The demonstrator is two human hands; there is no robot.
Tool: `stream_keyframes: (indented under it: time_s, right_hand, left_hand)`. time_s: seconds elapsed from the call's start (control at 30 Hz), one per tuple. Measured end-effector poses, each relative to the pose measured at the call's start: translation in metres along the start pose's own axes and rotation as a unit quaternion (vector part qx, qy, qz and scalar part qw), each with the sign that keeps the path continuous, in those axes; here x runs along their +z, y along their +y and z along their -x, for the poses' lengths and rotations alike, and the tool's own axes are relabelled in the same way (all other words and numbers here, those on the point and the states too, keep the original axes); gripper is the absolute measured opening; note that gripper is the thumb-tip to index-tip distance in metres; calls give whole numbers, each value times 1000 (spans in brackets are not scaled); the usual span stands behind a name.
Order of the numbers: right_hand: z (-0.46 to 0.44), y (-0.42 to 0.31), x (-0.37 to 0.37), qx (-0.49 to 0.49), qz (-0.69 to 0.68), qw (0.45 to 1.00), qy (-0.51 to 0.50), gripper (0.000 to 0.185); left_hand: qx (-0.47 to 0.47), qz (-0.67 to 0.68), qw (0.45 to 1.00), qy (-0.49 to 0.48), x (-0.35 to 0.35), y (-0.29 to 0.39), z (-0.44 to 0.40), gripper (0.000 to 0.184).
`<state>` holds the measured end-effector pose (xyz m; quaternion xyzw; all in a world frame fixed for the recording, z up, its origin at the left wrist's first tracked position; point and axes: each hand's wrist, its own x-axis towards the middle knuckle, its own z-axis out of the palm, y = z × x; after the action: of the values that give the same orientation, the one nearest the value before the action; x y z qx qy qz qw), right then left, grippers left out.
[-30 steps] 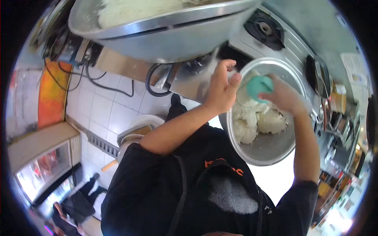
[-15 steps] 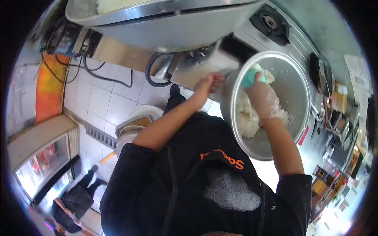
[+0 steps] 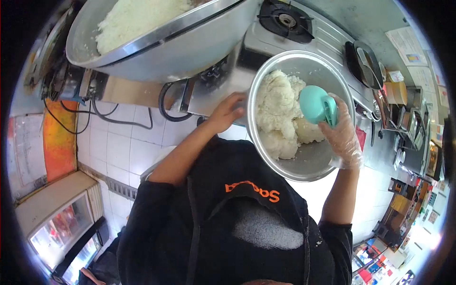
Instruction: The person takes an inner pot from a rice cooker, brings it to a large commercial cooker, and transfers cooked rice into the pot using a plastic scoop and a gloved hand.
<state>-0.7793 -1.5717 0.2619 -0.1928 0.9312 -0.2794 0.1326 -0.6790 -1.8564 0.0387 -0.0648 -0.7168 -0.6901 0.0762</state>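
A large round metal pot (image 3: 327,164) holds clumps of white cooked rice (image 3: 275,104), heaped mostly on its left side. My right hand (image 3: 343,135), in a clear plastic glove, grips the handle of a turquoise plastic cup (image 3: 313,105) over the rice. The cup's rounded outside faces me, so what it contains is hidden. At the pot's left outer wall is my left hand (image 3: 227,113), bare, with thumb and fingers apart. Its fingertips are at the wall; whether they press on it I cannot tell.
Upper left stands a big metal vessel (image 3: 156,57) with more white rice. A gas burner (image 3: 286,20) lies behind the pot, and dark pans (image 3: 363,64) sit to the right. A black hose (image 3: 166,104) loops down by the counter. Another person's arm (image 3: 90,275) shows at bottom left.
My right hand has lifted the turquoise cup out from among the rice and turned it over. My left hand stays beside the pot's wall. The whole view has shifted.
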Motion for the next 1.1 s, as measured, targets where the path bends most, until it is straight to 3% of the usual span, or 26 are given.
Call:
stream_keyframes:
  time_s: [0.03,0.07,0.1,0.2,0.23,0.27,0.33,0.37,0.4,0.43,0.5,0.63,0.67,0.73,0.77,0.83,0.87,0.9,0.93,0.97,1.0,1.03,1.1]
  right_hand:
    - [6,-5,-3,33,28,999,28,60]
    - [10,-5,-6,34,24,999,33,60]
    - [13,-3,-9,50,32,997,50,60]
    - [7,9,-12,22,78,993,82,57]
    - [-1,3,-11,44,82,996,1,57]
    - [-9,-3,-9,67,84,991,-80,57]
    - [-31,-21,3,84,132,978,-140,59]
    - [-41,-23,13,95,128,978,-135,59]
    - [-52,-23,29,97,171,965,-175,55]
    - [-60,-23,41,95,215,947,-217,52]
    - [-56,-36,54,126,226,944,-206,52]
    - [-45,-25,83,172,219,946,-168,66]
    - [-38,-15,78,161,177,957,-163,68]
    - [-34,-26,54,157,116,968,-158,74]
    - [-33,-45,31,167,94,968,-160,77]
    - [-30,-60,-4,61,32,996,-61,75]
    - [-32,-71,-24,41,-55,997,-21,69]
    - [-40,-98,-42,-2,-27,1000,14,66]
    - [-57,-129,-32,31,-285,947,146,65]
    - [-66,-171,-45,24,-167,976,141,63]
    - [-76,-201,-47,42,-175,969,169,58]
    - [-95,-220,-62,-96,-93,988,78,51]
    - [-132,-278,-39,-109,1,988,110,40]
  left_hand:
    - [2,-2,1000,-5,-16,1,7,55]
    - [23,-183,980,-68,-37,3,17,51]
    - [44,-359,924,-127,-56,7,24,48]
    - [115,-380,918,14,-89,52,44,54]
    - [157,-403,900,51,-102,60,49,59]
    - [196,-425,877,112,-113,67,54,64]
    - [264,-475,815,204,-154,72,66,73]
    - [327,-501,741,304,-168,80,58,74]
    - [358,-502,702,357,-183,100,46,70]
    - [371,-462,700,398,-202,113,39,63]
    - [383,-409,674,481,-246,127,29,59]
    - [378,-321,685,534,-287,148,5,60]
    - [382,-326,670,547,-294,151,1,60]
    - [401,-231,712,528,-309,156,-14,63]
    - [405,-232,696,545,-320,159,-18,63]
    - [401,-211,742,494,-341,168,-23,66]
    - [404,-213,731,506,-349,174,-28,66]
    - [408,-196,748,485,-355,184,-34,68]
    - [411,-179,767,459,-359,193,-40,70]
    - [398,-217,757,470,-362,205,-44,76]
    - [395,-217,758,471,-373,210,-45,76]
    - [416,-226,739,478,-385,213,-50,79]
    - [457,-194,724,479,-405,211,-58,85]
